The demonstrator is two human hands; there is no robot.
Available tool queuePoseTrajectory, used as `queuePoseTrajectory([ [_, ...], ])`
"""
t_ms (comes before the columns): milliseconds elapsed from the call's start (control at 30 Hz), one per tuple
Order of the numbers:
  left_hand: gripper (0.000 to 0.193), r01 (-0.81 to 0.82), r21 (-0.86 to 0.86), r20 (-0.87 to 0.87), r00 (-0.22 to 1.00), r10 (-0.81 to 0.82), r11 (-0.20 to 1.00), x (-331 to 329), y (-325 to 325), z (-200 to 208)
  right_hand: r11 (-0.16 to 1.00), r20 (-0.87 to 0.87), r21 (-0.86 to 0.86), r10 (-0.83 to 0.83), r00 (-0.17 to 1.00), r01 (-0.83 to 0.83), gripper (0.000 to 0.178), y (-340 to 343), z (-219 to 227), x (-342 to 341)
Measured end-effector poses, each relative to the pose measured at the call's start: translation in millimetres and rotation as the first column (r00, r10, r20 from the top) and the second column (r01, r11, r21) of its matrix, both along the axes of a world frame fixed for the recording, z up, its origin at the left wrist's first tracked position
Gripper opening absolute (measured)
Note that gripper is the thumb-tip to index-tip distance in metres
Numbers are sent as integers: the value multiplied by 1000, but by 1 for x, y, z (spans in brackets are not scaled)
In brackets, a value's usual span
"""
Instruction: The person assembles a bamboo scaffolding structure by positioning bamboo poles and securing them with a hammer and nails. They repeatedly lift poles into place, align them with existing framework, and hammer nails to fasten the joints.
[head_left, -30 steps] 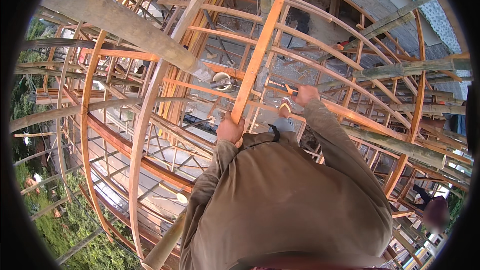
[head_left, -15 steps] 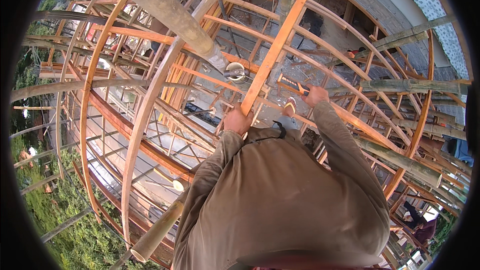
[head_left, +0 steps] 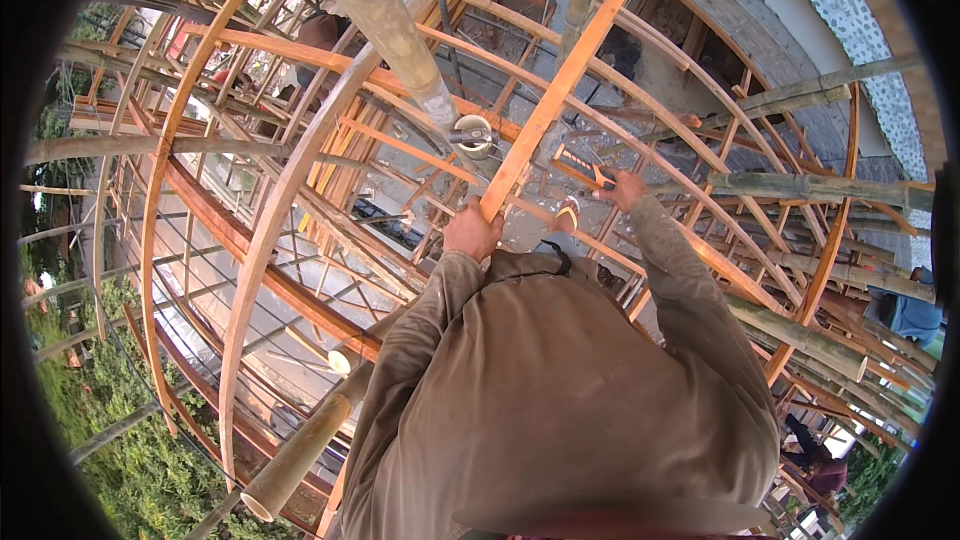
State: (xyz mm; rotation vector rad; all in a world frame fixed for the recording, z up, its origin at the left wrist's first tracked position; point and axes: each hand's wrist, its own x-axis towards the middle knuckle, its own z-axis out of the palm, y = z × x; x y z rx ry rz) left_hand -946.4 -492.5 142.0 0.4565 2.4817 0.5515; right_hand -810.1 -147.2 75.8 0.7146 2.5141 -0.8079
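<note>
My left hand (head_left: 473, 231) is closed round the near end of a long orange-brown wooden plank (head_left: 560, 90), which runs away from me to the upper right. To the right of the plank, my right hand (head_left: 626, 189) is closed on a hand tool (head_left: 578, 169) with orange and black parts. That tool points left toward the plank; its exact kind is hard to make out. Just beyond my left hand, an open-ended bamboo post (head_left: 478, 152) has a small dark metal piece across its top. My sandaled foot (head_left: 567, 213) shows below, between the hands.
Curved timber ribs (head_left: 262, 230) and crossing battens surround me, with gaps down to the ground. A thick bamboo pole (head_left: 385, 15) slants in from the top. More bamboo poles (head_left: 820, 187) lie on the right. Other people (head_left: 815, 460) are in the frame at lower right and upper left.
The view has shifted slightly, so the surrounding timbers and poles sit a little differently. Both hands keep their holds on the plank and the tool.
</note>
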Motion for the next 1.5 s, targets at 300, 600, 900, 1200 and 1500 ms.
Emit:
queuePoseTrajectory([
  [300, 55, 0, 14, 7, 1000, 0, 1000, 0, -1, 3, 999, 68, 40, -16, 998, 13, 85, -4, -1, -7],
  [600, 53, 14, 44, -62, 998, -11, 999, 3, -3, 6, 950, -420, 271, -26, 907, 153, 85, -57, 49, -47],
  [900, 60, 15, 33, -46, 999, -14, 999, 2, -3, -2, 912, -537, 296, 404, 740, -283, 50, -157, 73, -192],
  [1200, 59, -12, -10, -40, 999, 12, 1000, 5, 0, 5, 862, -208, 349, 454, 867, -367, 35, -180, 69, -215],
  [1500, 59, 4, 32, -77, 997, -2, 999, 5, -3, 4, 885, -320, 221, 463, 827, -410, 34, -163, 133, -213],
])
